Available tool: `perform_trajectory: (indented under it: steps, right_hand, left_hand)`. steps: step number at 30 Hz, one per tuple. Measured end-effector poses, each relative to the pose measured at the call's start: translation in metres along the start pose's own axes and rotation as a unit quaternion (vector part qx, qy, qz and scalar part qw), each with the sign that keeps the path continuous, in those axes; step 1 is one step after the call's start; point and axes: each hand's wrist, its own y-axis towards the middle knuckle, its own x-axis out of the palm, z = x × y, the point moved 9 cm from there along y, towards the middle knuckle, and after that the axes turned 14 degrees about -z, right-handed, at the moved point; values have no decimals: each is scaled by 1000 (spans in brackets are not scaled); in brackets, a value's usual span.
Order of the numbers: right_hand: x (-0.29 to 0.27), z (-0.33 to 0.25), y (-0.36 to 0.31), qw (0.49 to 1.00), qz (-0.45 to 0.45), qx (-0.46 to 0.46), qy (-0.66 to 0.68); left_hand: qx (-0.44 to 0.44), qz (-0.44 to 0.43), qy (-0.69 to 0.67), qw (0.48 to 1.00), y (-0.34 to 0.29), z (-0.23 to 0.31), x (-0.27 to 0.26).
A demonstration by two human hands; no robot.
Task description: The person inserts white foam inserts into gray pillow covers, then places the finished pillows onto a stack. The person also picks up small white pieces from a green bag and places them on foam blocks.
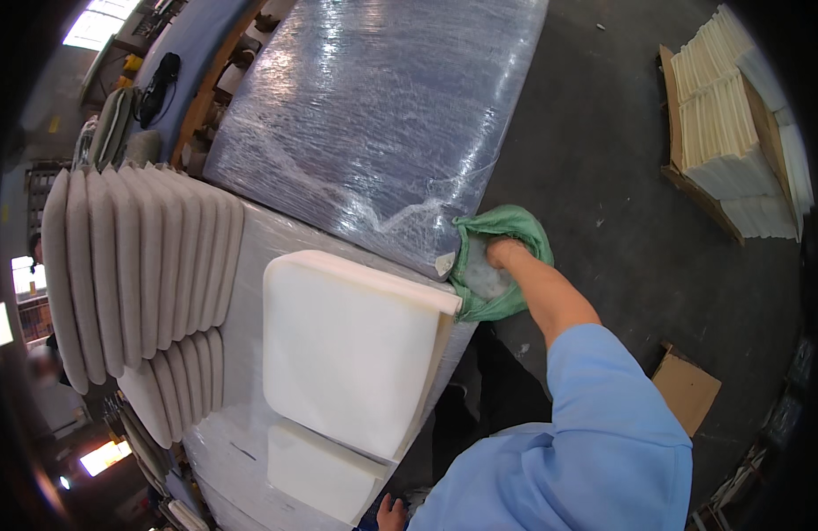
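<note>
My right hand [503,252] reaches down into a green woven sack [534,232] at the table's right edge. Its fingers are curled and closed against whitish, filmy material [485,276] inside; the fingertips are partly hidden. At the bottom edge my left hand [391,513] shows only in part, low by my body, fingers apart and holding nothing. Left of the sack lie a large white foam cushion pad [351,345] with rounded corners and a smaller white foam piece [320,473], both on the plastic-covered table [241,447].
Grey padded cushions [143,265] stand in rows on the table's left. A big plastic-wrapped blue slab [373,115] lies beyond. Stacked white sheets [727,115] with cardboard stand on the floor at far right, and a flat cardboard piece [686,389] lies nearer.
</note>
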Motion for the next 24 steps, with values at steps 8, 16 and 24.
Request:
perform_trajectory:
  steps: [8,16,24]
  right_hand:
    - [-27,-36,-154,935,303,-186,5]
    - [52,-16,-88,982,112,-142,47]
    - [7,19,-103,895,109,-265,343]
  left_hand:
    - [40,-7,-252,967,43,16,10]
    - [6,-4,-278,961,48,12,21]
    - [12,30,-309,950,38,-28,27]
